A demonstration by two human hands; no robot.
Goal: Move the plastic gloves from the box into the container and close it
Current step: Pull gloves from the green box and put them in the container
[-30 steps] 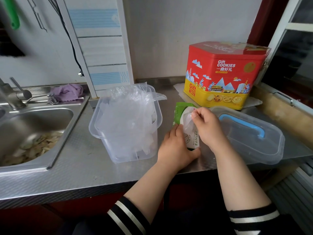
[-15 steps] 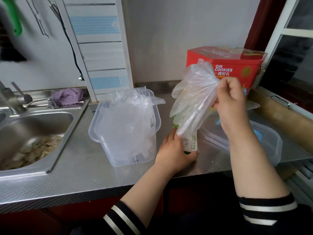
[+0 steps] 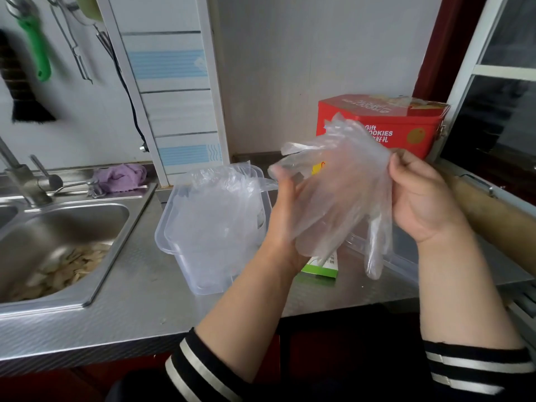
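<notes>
Soft daylight, no hard shadows; motion blur on hanging tools (image 3: 37, 44); edges bowed.

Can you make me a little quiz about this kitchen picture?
1. True or false: both hands hold the bunch of plastic gloves.
2. Where is the green glove box? A) in the sink B) on the counter under the gloves C) on the cookie tin
3. What colour is the cloth behind the sink?

Key: 1. True: left hand and right hand grip it. 2. B. 3. Purple.
</notes>
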